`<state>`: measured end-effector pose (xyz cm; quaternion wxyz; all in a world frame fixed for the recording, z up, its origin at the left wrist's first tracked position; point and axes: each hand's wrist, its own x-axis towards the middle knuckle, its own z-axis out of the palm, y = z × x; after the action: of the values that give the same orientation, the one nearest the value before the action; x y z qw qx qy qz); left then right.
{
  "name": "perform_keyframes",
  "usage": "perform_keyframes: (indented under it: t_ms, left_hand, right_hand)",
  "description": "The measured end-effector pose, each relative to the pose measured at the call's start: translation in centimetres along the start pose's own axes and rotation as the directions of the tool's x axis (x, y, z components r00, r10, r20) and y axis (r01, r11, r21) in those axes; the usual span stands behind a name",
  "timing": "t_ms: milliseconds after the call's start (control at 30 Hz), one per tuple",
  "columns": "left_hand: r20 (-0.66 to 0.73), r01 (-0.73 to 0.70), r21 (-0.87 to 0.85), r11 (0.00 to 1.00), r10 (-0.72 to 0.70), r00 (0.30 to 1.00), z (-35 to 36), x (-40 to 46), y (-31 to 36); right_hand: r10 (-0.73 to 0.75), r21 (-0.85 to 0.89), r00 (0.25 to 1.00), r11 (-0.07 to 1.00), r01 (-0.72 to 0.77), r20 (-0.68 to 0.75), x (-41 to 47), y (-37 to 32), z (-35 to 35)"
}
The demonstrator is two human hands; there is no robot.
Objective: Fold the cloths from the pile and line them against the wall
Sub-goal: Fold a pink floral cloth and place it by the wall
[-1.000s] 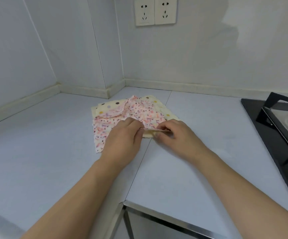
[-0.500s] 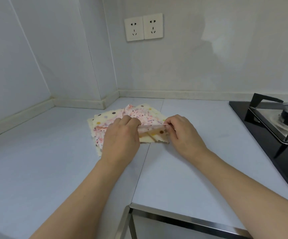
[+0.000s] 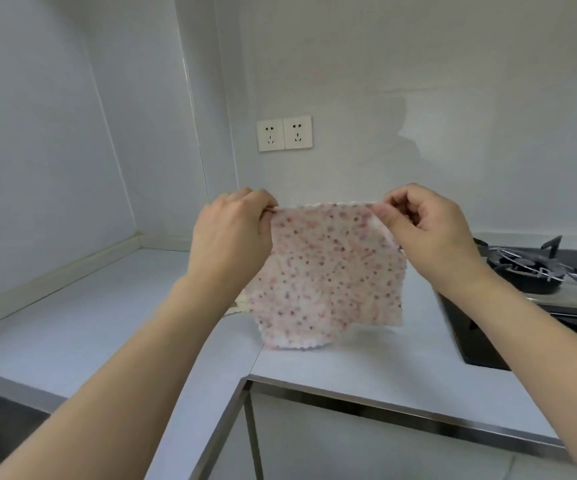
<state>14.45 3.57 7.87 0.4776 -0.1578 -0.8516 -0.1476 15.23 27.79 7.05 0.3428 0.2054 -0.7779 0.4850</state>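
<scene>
A pink speckled cloth hangs spread out in the air above the white countertop. My left hand pinches its top left corner and my right hand pinches its top right corner. The cloth's lower edge hangs just over the counter. A sliver of a cream cloth from the pile shows on the counter behind my left wrist; the rest of the pile is hidden by the raised cloth and my arm.
A black gas hob with a metal pan support sits at the right. Two wall sockets are on the back wall. The counter wraps an inner corner at the left, with its front edge near me.
Both hands lifted the pink speckled cloth off the pile on the counter and spread it out in the air by its top corners. The view tilted upward.
</scene>
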Motion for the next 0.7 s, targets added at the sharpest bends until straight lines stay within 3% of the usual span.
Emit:
perform_keyframes:
  t_ms: [200,367,500,700]
  left_hand:
    - [-0.002,-0.042,0.011,0.999,0.042,0.999,-1.1,0.7,2.6]
    - [0.117,-0.105,0.113,0.988,0.092,0.989,3.4,-1.4,0.6]
    - [0.299,-0.06,0.19,0.98,0.001,0.954,7.8,-3.5,-1.6]
    - [0.204,-0.073,0.165,0.984,0.039,0.978,9.3,-3.4,-3.1]
  right_hand:
    - [0.008,-0.108,0.997,0.994,0.0,0.078,0.0,-1.0,-4.9]
    - [0.119,-0.316,0.991,0.944,-0.092,0.067,-0.8,3.8,-3.1]
    - [0.23,-0.411,0.973,0.891,-0.194,0.038,-1.3,8.0,-0.1]
    - [0.147,-0.393,0.989,0.911,-0.124,0.03,-1.1,9.2,0.9]
